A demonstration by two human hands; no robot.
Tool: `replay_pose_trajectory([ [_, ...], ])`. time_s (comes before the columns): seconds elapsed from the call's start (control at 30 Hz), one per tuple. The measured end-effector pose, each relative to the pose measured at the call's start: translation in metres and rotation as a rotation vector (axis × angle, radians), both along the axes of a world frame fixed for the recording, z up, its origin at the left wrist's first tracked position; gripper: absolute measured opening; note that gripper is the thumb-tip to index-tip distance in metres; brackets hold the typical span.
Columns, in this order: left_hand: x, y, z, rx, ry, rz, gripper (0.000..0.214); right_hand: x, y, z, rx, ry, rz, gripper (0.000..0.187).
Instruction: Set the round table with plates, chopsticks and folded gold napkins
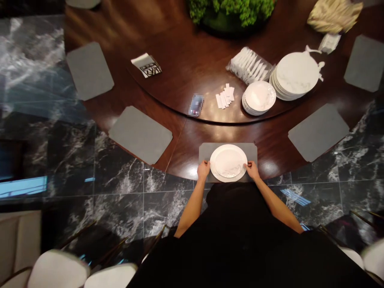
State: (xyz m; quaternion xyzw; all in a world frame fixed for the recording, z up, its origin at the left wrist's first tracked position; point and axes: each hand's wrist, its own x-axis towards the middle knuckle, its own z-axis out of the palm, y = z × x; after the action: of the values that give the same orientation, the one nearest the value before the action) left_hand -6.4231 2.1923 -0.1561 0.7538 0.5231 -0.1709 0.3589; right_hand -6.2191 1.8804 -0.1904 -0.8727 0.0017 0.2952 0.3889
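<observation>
A large white plate [212, 162] lies over the grey placemat [253, 150] at the near table edge. On it sits a smaller white plate [229, 160] with faint grey marbling. My left hand [203, 170] pinches the large plate's left rim, its fingers closed. At the opposite rim, my right hand [252, 170] does the same with thumb and fingers together. Whether the large plate rests fully on the placemat, I cannot tell.
The raised turntable [168, 80] carries a stack of small plates [259, 96], stacked large plates [297, 74], wrapped white packets [249, 66], paper slips [225, 97], a blurred phone-like item [196, 105] and greenery [231, 12]. Grey placemats [141, 134] line the table; white chairs [58, 270] stand behind me.
</observation>
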Motion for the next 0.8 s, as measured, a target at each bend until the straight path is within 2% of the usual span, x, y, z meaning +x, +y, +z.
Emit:
replay_pose_trajectory([
  [0.1, 0.011, 0.014, 0.001, -0.008, -0.073, 0.063, 0.032, 0.013, -0.003, 0.004, -0.014, -0.029, -0.084, 0.040],
  [0.2, 0.036, 0.025, 0.004, -0.013, -0.138, 0.072, 0.032, 0.029, -0.004, 0.009, 0.022, -0.018, -0.160, 0.040],
  [0.3, 0.084, 0.039, 0.013, -0.011, -0.184, 0.054, 0.030, 0.061, 0.000, 0.023, 0.119, -0.018, -0.223, 0.042],
  [0.37, 0.128, 0.053, 0.021, 0.009, -0.223, 0.046, 0.028, 0.101, 0.010, 0.040, 0.193, -0.098, -0.247, 0.042],
  [0.47, 0.207, 0.083, 0.033, 0.103, -0.300, 0.018, 0.025, 0.198, 0.040, 0.080, 0.279, -0.331, -0.230, 0.039],
  [0.57, 0.292, 0.108, 0.045, 0.196, -0.355, -0.048, 0.028, 0.325, 0.090, 0.121, 0.335, -0.554, -0.113, 0.039],
  [0.63, 0.341, 0.114, 0.052, 0.232, -0.365, -0.105, 0.031, 0.410, 0.131, 0.138, 0.292, -0.623, -0.010, 0.038],
  [0.73, 0.387, 0.113, 0.055, 0.326, -0.361, -0.133, 0.046, 0.509, 0.192, 0.137, 0.145, -0.531, 0.108, 0.025],
  [0.8, 0.397, 0.112, 0.049, 0.404, -0.350, -0.100, 0.059, 0.548, 0.224, 0.125, 0.111, -0.397, 0.150, 0.023],
])
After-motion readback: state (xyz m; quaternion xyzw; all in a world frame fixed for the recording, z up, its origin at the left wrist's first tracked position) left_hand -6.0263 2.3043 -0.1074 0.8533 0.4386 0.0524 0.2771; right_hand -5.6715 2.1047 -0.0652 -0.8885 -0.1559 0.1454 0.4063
